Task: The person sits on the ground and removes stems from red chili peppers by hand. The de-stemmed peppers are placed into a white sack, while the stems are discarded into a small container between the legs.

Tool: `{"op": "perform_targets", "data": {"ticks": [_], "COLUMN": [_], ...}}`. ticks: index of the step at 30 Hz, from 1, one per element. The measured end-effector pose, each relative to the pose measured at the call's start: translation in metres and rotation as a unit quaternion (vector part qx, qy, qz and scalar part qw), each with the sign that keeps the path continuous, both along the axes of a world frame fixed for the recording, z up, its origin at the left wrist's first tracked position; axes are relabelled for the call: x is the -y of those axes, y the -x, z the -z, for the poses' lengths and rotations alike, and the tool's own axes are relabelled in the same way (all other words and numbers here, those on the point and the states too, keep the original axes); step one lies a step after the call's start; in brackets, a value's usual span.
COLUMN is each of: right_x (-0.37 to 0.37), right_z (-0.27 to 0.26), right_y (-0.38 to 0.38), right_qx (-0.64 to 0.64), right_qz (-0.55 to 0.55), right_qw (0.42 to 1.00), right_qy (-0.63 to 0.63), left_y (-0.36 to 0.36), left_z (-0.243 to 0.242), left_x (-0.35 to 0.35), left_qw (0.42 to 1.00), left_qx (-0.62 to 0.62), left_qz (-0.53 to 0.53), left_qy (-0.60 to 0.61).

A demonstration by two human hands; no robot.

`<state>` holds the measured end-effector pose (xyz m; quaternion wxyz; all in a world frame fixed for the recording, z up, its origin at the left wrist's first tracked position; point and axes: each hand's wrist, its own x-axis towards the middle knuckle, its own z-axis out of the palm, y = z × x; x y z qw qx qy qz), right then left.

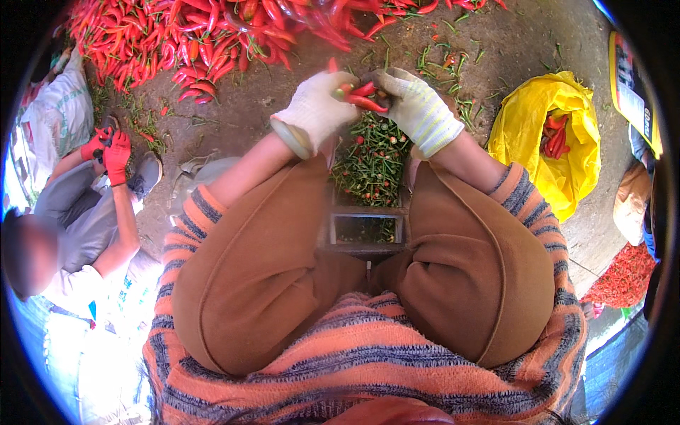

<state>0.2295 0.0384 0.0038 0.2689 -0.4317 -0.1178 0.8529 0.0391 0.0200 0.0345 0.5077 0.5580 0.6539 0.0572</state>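
My left hand [321, 106], in a white knit glove, is closed around several red chili peppers [364, 98] whose ends stick out to the right. Touching the same bunch from the right is my right hand [417, 103], in a white glove with yellow-green stripes and dark fingertips. Its fingers are bent at the pepper ends; what exactly they pinch is hidden. Below both hands, between my knees, lie many green pepper stems [372, 159] with small red bits. A large pile of red chili peppers [212, 37] spreads beyond my hands.
A yellow plastic bag [512, 122] holding red peppers stands at the right. At the left sits a person wearing red gloves [117, 154], beside white woven sacks [58, 106]. Loose stems [462, 109] litter the ground. Farther right lies another heap of red peppers [624, 276].
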Motion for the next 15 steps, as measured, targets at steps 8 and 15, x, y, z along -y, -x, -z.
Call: {"op": "perform_targets", "data": {"ticks": [8, 15], "right_x": [-0.012, -0.024], "right_z": [-0.029, -0.027], "right_y": [-0.022, -0.01], "right_qx": [0.093, 0.161], "right_qz": [-0.125, -0.164], "right_qw": [0.982, 0.958], "right_qy": [-0.112, -0.174], "left_y": [-0.007, 0.001], "left_z": [-0.016, -0.003], "left_x": [-0.014, -0.013], "left_qw": [0.968, 0.993], "left_qx": [-0.092, 0.107], "left_qz": [0.176, 0.032], "left_qy": [-0.153, 0.036]}}
